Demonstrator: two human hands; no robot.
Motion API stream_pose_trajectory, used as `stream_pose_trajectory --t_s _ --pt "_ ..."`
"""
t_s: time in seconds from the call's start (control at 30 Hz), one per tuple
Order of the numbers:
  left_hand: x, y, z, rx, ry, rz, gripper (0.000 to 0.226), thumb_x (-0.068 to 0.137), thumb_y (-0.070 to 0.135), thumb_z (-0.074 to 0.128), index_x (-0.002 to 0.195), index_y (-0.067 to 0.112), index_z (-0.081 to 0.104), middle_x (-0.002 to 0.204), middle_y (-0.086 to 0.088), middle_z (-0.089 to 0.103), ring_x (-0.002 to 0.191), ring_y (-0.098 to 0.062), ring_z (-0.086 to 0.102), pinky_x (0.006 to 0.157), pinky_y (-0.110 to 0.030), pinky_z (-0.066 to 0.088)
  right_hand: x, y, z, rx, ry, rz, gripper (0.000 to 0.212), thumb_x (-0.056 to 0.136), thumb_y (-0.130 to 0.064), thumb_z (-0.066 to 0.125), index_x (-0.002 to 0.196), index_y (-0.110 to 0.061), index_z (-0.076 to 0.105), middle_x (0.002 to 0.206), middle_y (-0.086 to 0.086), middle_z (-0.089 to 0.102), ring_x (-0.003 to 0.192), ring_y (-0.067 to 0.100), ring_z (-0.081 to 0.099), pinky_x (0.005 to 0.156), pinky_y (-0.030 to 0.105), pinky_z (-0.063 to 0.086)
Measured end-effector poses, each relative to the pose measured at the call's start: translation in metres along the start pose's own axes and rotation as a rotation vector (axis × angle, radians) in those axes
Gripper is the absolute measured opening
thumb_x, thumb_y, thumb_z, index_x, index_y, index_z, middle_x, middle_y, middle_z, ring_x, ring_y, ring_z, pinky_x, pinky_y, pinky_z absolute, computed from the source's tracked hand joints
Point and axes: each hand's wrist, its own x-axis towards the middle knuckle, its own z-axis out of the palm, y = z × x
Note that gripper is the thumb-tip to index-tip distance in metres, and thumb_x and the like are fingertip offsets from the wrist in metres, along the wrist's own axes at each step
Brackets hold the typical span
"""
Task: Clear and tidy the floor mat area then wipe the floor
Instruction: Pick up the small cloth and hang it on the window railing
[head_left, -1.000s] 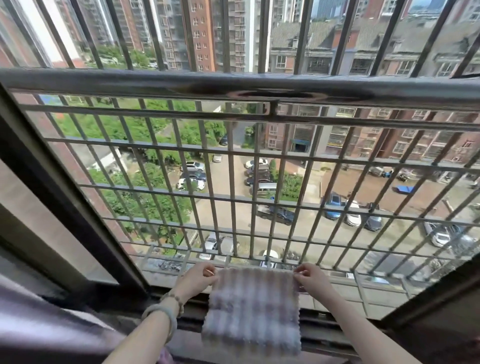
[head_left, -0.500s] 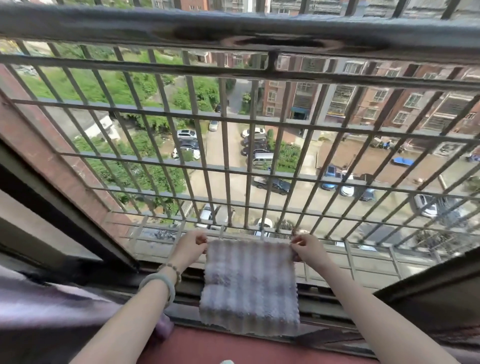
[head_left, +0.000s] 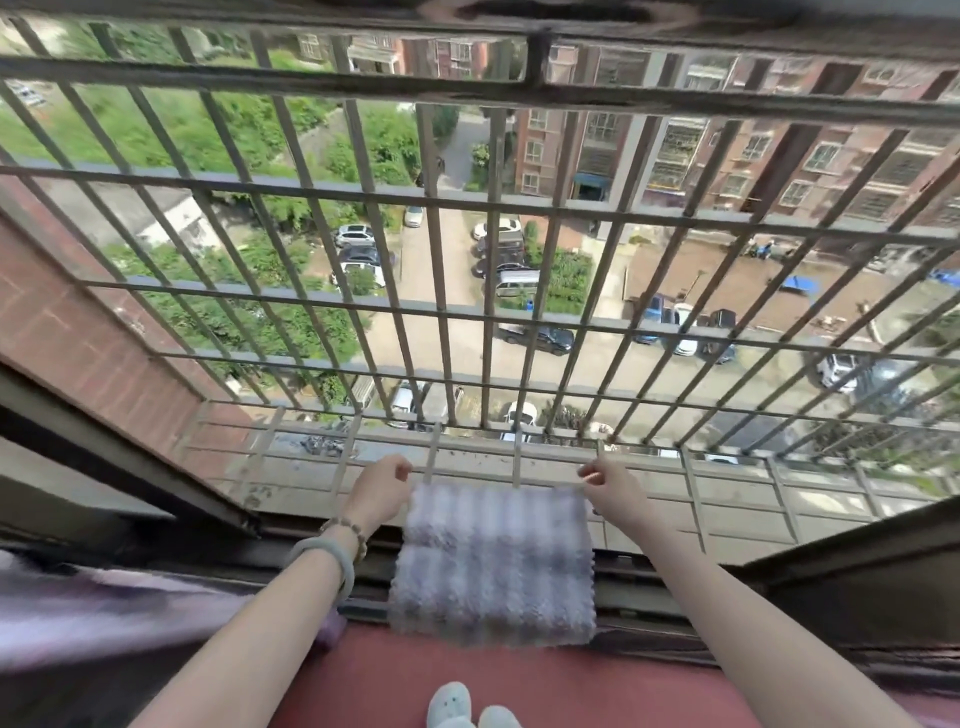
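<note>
Grey metal bars of a grille (head_left: 441, 312) close off the whole open window ahead, upright rods crossed by flat rails, with narrow gaps between them. At its foot the grille turns inward into a slatted shelf that runs to the sill (head_left: 654, 597). This pocket between sill and upright bars is the only open room beyond the hands. Dark window frame (head_left: 130, 467) slants in from the left, and a matching edge closes the right side.

The cloth (head_left: 493, 561), fluffy with pale purple and white stripes and a scalloped edge, hangs flat between the two arms. The left hand (head_left: 382, 491) pinches its top left corner with curled fingers. The right hand (head_left: 610, 491) pinches the top right corner in the same way, so the top edge is stretched straight between them, level with the slatted shelf. The cloth drapes down in front of the sill, and its lower edge overlaps the near rim of the red floor (head_left: 363, 675). It is blurred.

A pale bangle (head_left: 332, 564) sits on the left wrist. Two light slippers (head_left: 457, 704) stand on the floor below the cloth. Blurred purple fabric (head_left: 104, 608) lies at the left. Far below, cars (head_left: 540, 338) are parked in a yard between trees and brick blocks.
</note>
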Motion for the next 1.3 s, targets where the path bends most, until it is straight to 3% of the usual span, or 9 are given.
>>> stream_pose_trajectory --t_s 0.13,0.3,0.4,0.53,0.6,0.8,0.93,1.03,1.3 --pt "-0.018 0.004 0.004 0.074 -0.097 0.087 0.047 0.089 0.034 0.058 0.129 0.013 0.048 0.132 -0.002 0.051 0.121 -0.019 0.049 0.101 -0.034 0.040 -0.019 0.001 0.009 -0.153 -0.034 -0.138 0.040 0.087 -0.018 0.057 0.127 -0.014 0.051 0.127 0.006 0.052 0.118 0.021 0.050 0.096 0.032 0.039" --pt "-0.068 -0.008 0.022 0.512 -0.142 0.573 0.080 0.083 0.071 0.026 0.142 0.017 0.034 0.145 -0.003 0.041 0.134 -0.019 0.037 0.111 -0.025 0.015 -0.068 0.017 0.041 -0.522 -0.018 -0.542 0.052 0.090 -0.041 0.044 0.134 -0.013 0.047 0.141 0.012 0.044 0.132 0.028 0.038 0.108 0.037 0.031" --pt "-0.083 -0.030 0.044 0.769 -0.098 0.725 0.074 0.091 0.065 0.012 0.149 0.019 0.016 0.144 -0.003 0.043 0.136 -0.020 0.033 0.112 -0.036 0.010 -0.082 0.041 0.064 -0.720 -0.007 -0.662 0.061 0.094 -0.055 0.025 0.135 -0.013 0.045 0.136 0.013 0.052 0.131 0.027 0.034 0.105 0.043 0.033" --pt "-0.081 -0.047 0.061 0.840 -0.026 0.790 0.074 0.092 0.064 0.015 0.149 0.019 0.007 0.159 -0.004 -0.002 0.145 -0.021 0.001 0.113 -0.046 0.010 -0.086 0.056 0.074 -0.825 0.005 -0.711 0.068 0.095 -0.056 0.014 0.149 -0.015 0.011 0.156 0.011 0.015 0.145 0.025 0.005 0.113 0.044 0.012" --pt "-0.081 -0.049 0.064 0.837 0.011 0.784 0.074 0.091 0.065 0.014 0.150 0.020 0.006 0.158 -0.002 -0.010 0.146 -0.021 -0.004 0.112 -0.047 0.012 -0.089 0.053 0.075 -0.826 -0.005 -0.677 0.068 0.095 -0.056 0.013 0.150 -0.016 0.006 0.154 0.013 0.021 0.144 0.027 0.007 0.113 0.045 0.011" --pt "-0.089 -0.053 0.066 0.904 0.060 0.743 0.080 0.084 0.058 0.031 0.150 0.023 0.003 0.158 -0.002 -0.010 0.146 -0.020 -0.004 0.114 -0.047 0.009 -0.093 0.059 0.070 -0.848 -0.040 -0.602 0.064 0.095 -0.057 0.011 0.150 -0.023 0.013 0.144 0.019 0.042 0.135 0.034 0.027 0.113 0.045 0.009" --pt "-0.098 -0.039 0.060 0.957 0.012 0.689 0.073 0.079 0.055 0.030 0.143 0.021 0.030 0.147 -0.007 0.041 0.135 -0.023 0.039 0.111 -0.047 0.013 -0.093 0.045 0.062 -0.829 -0.119 -0.601 0.071 0.090 -0.060 0.021 0.146 -0.018 0.030 0.143 0.018 0.043 0.131 0.036 0.041 0.112 0.047 0.024" --pt "-0.111 -0.025 0.049 0.875 0.078 0.647 0.067 0.082 0.058 0.035 0.136 0.020 0.046 0.137 -0.006 0.052 0.128 -0.023 0.048 0.112 -0.044 0.017 -0.103 0.030 0.046 -0.671 -0.149 -0.597 0.072 0.090 -0.046 0.045 0.150 -0.020 0.016 0.155 0.012 0.021 0.143 0.029 0.019 0.118 0.039 0.013" --pt "-0.180 -0.007 0.005 -0.170 0.162 0.368 0.078 0.078 0.036 0.072 0.142 0.036 0.028 0.145 0.011 0.038 0.133 -0.005 0.032 0.108 -0.026 0.026 -0.156 -0.015 0.006 0.087 -0.150 -0.537 0.074 0.082 -0.016 0.069 0.141 -0.034 0.028 0.126 -0.001 0.050 0.120 0.012 0.048 0.101 0.029 0.040"
